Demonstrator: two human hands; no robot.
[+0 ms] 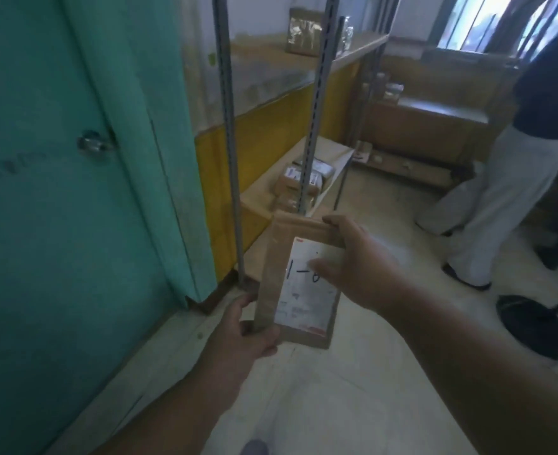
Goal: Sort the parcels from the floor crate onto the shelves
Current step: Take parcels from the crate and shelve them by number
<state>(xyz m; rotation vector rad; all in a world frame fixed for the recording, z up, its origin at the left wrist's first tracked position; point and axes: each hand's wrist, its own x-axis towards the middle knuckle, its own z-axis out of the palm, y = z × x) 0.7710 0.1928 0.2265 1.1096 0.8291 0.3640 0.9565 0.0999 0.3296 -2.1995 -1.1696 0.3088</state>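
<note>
Brown parcel (287, 267) gripped between left hand (248, 326) below, right hand (353, 261) above

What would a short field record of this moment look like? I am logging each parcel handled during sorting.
held item: brown parcel with a white label
label writing: handwritten "1-", the rest covered by the thumb
left hand: grips the parcel's lower left corner
right hand: holds the parcel's upper right edge, thumb on the label
ahead: metal shelves
lower shelf: several parcels
upper shelf: one brown parcel
left: green door
right: another person standing
floor crate: not in view
</note>
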